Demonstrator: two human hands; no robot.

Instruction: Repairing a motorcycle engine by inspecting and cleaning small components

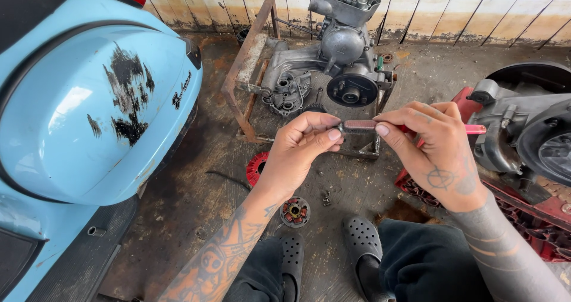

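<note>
My left hand [303,144] and my right hand [431,153] meet in the middle of the view, both pinching a small tool with a reddish translucent handle [360,124]. The left fingers grip a dark metal end of it, and the right fingers hold the handle, whose pink tip [476,129] sticks out to the right past my knuckles. Both forearms are tattooed. The tool's working end is hidden between my fingers.
A grey scooter engine [339,58] sits in a rusty metal frame [244,76] ahead. A light blue scooter body [89,111] fills the left. Another engine on a red crate [523,141] is at right. A round stator [295,211] and red fan [257,167] lie on the floor by my black clogs [361,242].
</note>
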